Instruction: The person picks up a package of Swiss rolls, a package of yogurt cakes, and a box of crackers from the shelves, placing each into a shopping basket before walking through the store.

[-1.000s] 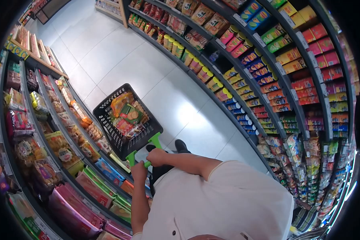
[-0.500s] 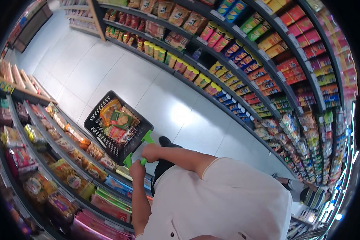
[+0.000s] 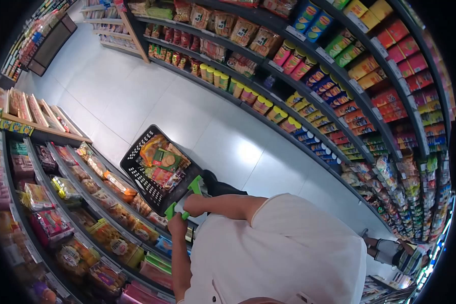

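Note:
A black rolling shopping basket point(image 3: 135, 147) with perforated sides stands on the floor ahead of me. In it lie several packaged foods, among them a green packet point(image 3: 165, 159) and yellow-orange bags point(image 3: 153, 146). My right hand point(image 3: 193, 204) is closed round the green basket handle point(image 3: 194, 186). Beside it, my left hand point(image 3: 177, 225) is closed on the same handle, nearer the left-hand shelf. Parts of the grip are hidden under my fingers.
Snack shelves point(image 3: 121, 230) run close along my left. Taller shelves point(image 3: 268, 66) of boxes and canisters line the right. A pale tiled floor point(image 3: 182, 111) lies between, with wooden display bins point(image 3: 40, 114) further ahead. Another person point(image 3: 397, 253) stands behind at the right.
The view has shifted, so shelves, basket and hands appear further right and lower. Both hands stay on the handle. More of my dark-clothed leg shows beside the basket.

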A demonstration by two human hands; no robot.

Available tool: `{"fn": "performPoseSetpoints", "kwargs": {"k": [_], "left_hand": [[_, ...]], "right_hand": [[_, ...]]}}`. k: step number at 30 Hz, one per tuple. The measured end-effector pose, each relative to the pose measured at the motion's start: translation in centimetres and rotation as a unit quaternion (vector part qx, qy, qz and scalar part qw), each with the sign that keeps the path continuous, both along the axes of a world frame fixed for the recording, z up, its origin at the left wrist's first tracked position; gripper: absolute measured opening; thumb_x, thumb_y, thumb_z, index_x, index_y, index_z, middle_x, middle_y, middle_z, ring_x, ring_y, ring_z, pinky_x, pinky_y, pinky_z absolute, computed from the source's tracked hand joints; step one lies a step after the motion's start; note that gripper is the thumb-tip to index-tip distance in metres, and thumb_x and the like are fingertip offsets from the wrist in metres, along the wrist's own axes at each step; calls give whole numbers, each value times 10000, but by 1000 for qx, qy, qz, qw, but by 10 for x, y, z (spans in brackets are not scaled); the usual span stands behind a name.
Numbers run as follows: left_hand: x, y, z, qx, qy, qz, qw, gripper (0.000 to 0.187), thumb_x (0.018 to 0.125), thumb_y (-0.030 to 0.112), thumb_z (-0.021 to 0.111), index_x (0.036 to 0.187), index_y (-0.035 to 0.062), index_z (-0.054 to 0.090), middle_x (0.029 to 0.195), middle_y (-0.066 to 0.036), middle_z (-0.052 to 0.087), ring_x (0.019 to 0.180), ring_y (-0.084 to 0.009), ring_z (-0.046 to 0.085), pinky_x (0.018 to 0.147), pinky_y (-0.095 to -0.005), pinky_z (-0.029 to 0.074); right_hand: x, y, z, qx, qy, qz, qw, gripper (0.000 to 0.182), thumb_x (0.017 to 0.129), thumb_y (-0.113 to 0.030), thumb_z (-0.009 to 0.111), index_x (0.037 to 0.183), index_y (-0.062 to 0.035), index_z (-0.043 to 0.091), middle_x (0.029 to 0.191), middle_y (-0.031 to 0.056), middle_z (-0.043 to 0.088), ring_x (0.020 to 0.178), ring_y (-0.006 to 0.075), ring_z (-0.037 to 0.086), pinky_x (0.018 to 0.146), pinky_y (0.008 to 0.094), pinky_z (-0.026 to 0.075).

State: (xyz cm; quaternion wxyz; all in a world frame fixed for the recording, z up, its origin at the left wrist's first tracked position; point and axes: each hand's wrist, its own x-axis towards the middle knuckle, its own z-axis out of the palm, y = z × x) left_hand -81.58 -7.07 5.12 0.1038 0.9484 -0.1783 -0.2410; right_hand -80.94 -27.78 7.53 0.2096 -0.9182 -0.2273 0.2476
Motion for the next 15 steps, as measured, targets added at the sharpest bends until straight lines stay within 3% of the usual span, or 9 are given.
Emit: {"fn": "performPoseSetpoints", "kwargs": {"k": [7,12,15], "left_hand": [[90,-25,26,-2,8,22,1000,165,940,224,694,1030,97,745,933,-225,771,932,-459,749,808,-572,578],[111,-22,14,13,18,0,1000,180,931,206,693,1074,107,736,924,-219,770,928,-453,755,817,-575,580],[127,-31,36,29,35,22,999,169,930,216,704,1051,101,731,906,-222,762,910,-459,752,791,-583,581]], "right_hand": [[96,-25,12,21,-9,-1,1000,155,760,-181,749,859,-87,823,801,154,772,809,392,786,726,510,624],[111,-24,-4,48,-9,-12,999,151,772,-181,746,867,-89,820,863,155,790,848,369,793,746,515,626],[130,-27,7,56,6,-6,998,160,779,-188,746,881,-90,820,877,155,794,857,368,794,751,515,625]]}}
